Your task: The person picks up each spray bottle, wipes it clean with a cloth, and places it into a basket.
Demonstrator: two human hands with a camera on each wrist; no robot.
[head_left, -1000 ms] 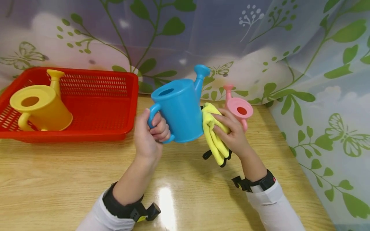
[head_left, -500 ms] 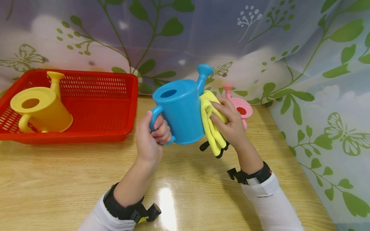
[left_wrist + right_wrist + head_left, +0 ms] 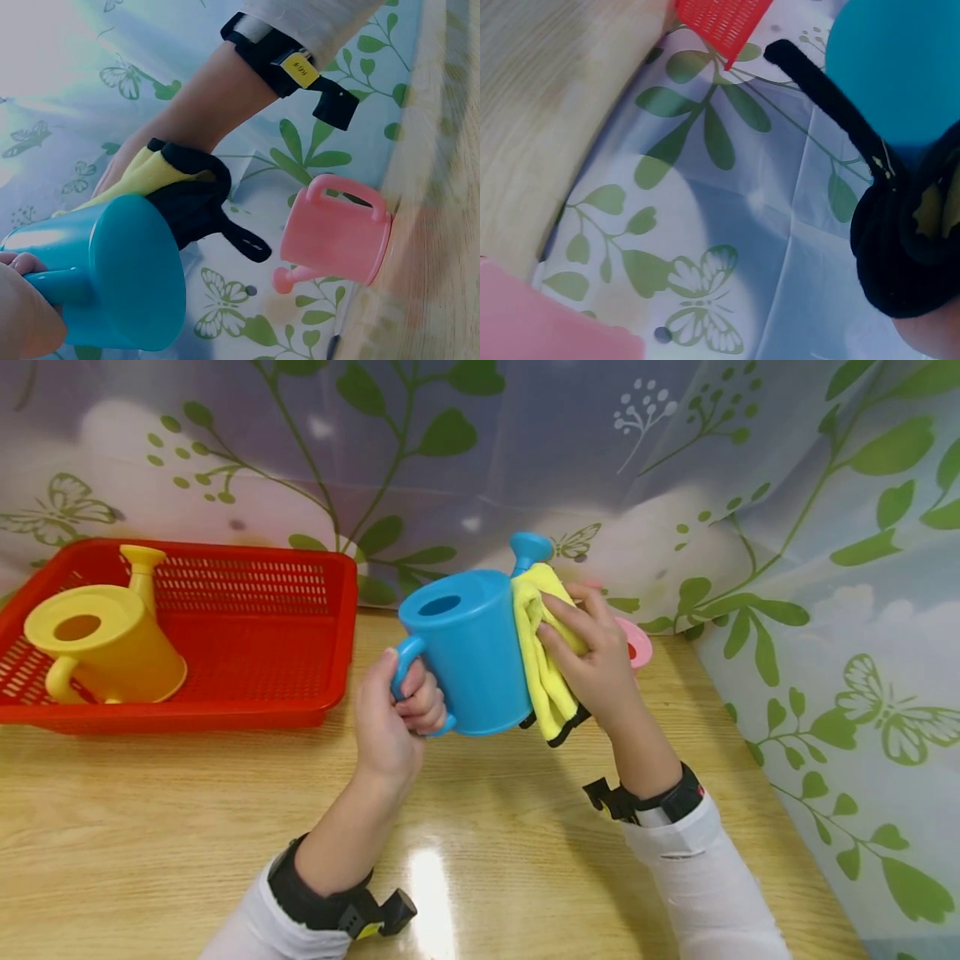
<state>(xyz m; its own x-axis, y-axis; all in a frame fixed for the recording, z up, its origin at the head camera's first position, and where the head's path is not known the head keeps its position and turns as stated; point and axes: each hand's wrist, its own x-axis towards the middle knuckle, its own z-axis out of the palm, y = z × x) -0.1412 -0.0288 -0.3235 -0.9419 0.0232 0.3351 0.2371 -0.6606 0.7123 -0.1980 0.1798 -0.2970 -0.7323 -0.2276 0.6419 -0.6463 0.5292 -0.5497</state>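
Note:
A blue watering can (image 3: pixel 480 660) is held above the table, tilted a little, its round sprinkler head pointing up and away. My left hand (image 3: pixel 397 710) grips its handle, fingers wrapped round. With my right hand (image 3: pixel 596 656) I pinch a folded yellow cloth (image 3: pixel 546 668) with black edging and press it to the can's spout side, just below the spout. The cloth covers the lower spout in the head view. The left wrist view shows the can's flat base (image 3: pixel 142 274) and the cloth's black loop (image 3: pixel 247 244) hanging beside it.
A red plastic basket (image 3: pixel 262 714) stands at the left with a yellow watering can (image 3: pixel 112 635) inside. Behind my right hand, a small pink watering can (image 3: pixel 337 232) stands on the wooden table (image 3: pixel 225 827). A leaf-printed curtain (image 3: pixel 465 460) borders the back and right.
My right hand and the cloth have slid upward along the side of the blue can towards its spout, now hiding more of the pink can. My left hand has barely moved.

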